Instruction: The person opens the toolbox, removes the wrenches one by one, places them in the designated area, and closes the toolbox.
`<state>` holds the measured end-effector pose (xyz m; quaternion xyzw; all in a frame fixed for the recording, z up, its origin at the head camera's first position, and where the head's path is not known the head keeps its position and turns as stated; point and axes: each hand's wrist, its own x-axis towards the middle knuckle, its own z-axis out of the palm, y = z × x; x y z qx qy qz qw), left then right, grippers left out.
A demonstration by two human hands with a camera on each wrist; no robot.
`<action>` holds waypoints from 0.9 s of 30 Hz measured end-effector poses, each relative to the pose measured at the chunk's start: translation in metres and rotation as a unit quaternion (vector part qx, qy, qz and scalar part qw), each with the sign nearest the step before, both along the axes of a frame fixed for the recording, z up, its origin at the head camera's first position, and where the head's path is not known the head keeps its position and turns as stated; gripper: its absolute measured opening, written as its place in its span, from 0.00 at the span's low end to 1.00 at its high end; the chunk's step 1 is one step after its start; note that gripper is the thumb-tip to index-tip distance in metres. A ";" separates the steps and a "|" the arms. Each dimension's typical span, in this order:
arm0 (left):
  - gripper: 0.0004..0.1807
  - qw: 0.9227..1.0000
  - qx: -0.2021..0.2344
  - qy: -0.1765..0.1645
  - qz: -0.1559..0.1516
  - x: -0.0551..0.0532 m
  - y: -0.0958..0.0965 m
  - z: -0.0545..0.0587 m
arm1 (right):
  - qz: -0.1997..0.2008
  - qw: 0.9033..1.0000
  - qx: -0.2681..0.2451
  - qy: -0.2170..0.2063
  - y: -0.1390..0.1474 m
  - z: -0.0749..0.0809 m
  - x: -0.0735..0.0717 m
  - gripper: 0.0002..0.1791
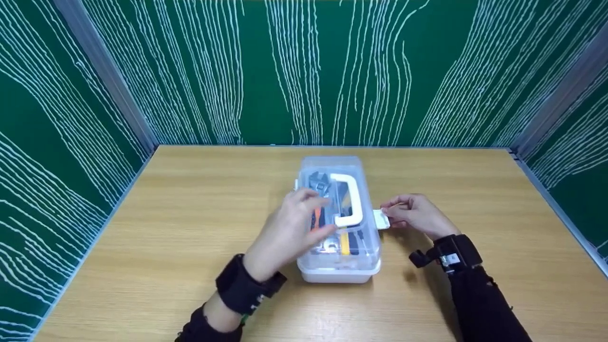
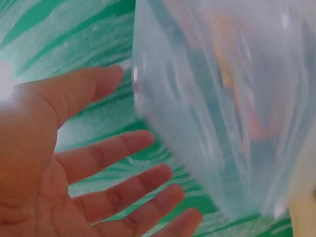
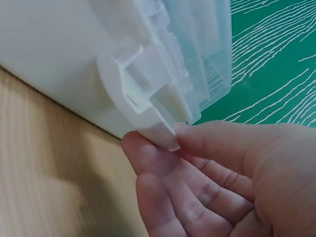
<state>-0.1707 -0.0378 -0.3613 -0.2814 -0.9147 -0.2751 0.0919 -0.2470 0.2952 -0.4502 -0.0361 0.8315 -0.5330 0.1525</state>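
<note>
A toolbox (image 1: pixel 339 266) with a clear lid and white base stands on the table in the head view. Its white handle (image 1: pixel 354 199) is on top of the lid, and tools show dimly through the plastic. My left hand (image 1: pixel 297 228) is over the lid's left part, fingers spread and relaxed; the left wrist view has its fingers apart from the clear lid (image 2: pixel 187 113). At the box's right side my right hand (image 1: pixel 418 213) pinches the white latch (image 1: pixel 381 219) between thumb and fingers. The right wrist view has this latch (image 3: pixel 133 106) swung out from the wall.
The wooden table (image 1: pixel 213 199) carries the box near its middle. Green panels with white wavy lines (image 1: pixel 256 71) close off the back and both sides. Inside the box, an orange-handled tool (image 1: pixel 317 217) and a yellow tool (image 1: pixel 345 242) are visible.
</note>
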 end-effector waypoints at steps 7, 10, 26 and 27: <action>0.34 0.994 0.010 -0.095 0.049 -0.010 -0.014 0.003 | -0.007 1.000 0.017 0.001 -0.003 -0.008 -0.001 0.20; 0.36 0.991 0.004 -0.126 0.051 -0.013 -0.017 0.000 | -0.009 0.999 0.034 0.000 -0.006 -0.013 0.000 0.19; 0.43 0.977 0.009 -0.207 0.042 -0.022 -0.022 -0.002 | -0.022 0.998 0.060 0.003 -0.018 -0.017 -0.004 0.13; 0.43 0.977 0.011 -0.210 0.042 -0.023 -0.022 -0.002 | -0.019 0.998 0.058 0.002 -0.018 -0.017 -0.004 0.14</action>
